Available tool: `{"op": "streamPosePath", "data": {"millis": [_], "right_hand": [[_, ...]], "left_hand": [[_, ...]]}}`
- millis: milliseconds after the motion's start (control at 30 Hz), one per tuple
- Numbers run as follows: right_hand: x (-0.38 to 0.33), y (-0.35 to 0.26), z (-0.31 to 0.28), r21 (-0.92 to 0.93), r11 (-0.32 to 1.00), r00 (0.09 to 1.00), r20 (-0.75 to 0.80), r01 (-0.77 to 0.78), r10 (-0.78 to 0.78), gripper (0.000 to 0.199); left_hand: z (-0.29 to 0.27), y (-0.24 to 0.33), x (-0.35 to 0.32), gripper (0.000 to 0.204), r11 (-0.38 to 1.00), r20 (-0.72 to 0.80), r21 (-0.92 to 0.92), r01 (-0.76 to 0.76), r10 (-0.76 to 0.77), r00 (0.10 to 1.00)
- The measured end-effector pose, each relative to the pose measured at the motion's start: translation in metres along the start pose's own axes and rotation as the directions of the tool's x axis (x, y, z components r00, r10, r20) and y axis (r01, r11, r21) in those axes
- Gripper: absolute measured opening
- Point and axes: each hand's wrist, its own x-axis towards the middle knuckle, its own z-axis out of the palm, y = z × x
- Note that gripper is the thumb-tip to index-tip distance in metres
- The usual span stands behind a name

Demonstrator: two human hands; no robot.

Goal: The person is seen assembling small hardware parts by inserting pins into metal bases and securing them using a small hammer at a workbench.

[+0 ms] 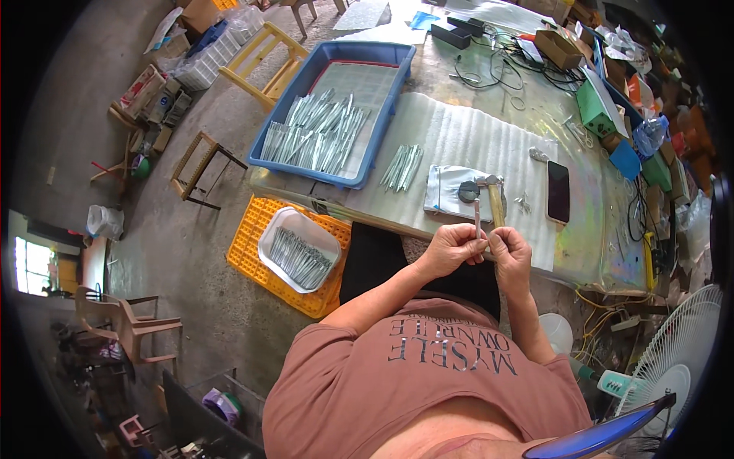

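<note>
At the near edge of the foam-covered worktable (pixel 474 141), left hand (pixel 453 249) and right hand (pixel 511 252) together pinch a thin upright silvery metal rod (pixel 477 218), which, being held only by its lower end, could slip and fall to the floor.

Both hands (pixel 482 251) pinch a thin metal rod (pixel 477 217) upright.

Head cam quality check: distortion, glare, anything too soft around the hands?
Head view: strong fisheye, the table edge bows and the corners are black. Even daylight, no hard shadows; glare on the plastic sheet near the phone. Left hand and right hand are fairly sharp, but the thin rod they hold is small and soft.
</note>
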Motion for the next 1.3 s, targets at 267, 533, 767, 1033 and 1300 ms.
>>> {"op": "streamPosePath", "data": {"millis": [267, 533, 767, 1033, 1300], "right_hand": [[0.003, -0.011, -0.008, -0.393, 0.915, 0.987, 0.160, 0.091, -0.030, 0.006], [0.007, -0.019, -0.004, -0.612, 0.711, 0.930, 0.322, 0.346, -0.176, 0.007], [0.008, -0.016, -0.006, -0.634, 0.715, 0.937, 0.339, 0.293, -0.083, 0.010], [0.005, -0.007, -0.002, -0.499, 0.861, 0.987, 0.159, 0.103, -0.026, 0.012], [0.005, 0.009, 0.019, -0.088, 0.996, 0.999, 0.035, -0.002, 0.005, 0.013]], "left_hand": [[-0.008, 0.002, -0.004, 0.011, 0.996, 0.029, 0.089, 0.022, -0.025, 0.999], [-0.011, 0.010, -0.006, 0.010, 0.942, 0.041, 0.329, -0.069, 0.059, 0.997], [-0.013, 0.013, -0.008, 0.012, 0.937, 0.054, 0.346, -0.046, 0.029, 0.998], [-0.013, 0.013, -0.005, 0.009, 0.984, 0.017, 0.179, 0.000, -0.003, 1.000], [-0.015, 0.013, -0.003, 0.011, 0.952, -0.286, -0.261, -0.160, 0.082, 0.955]]}}
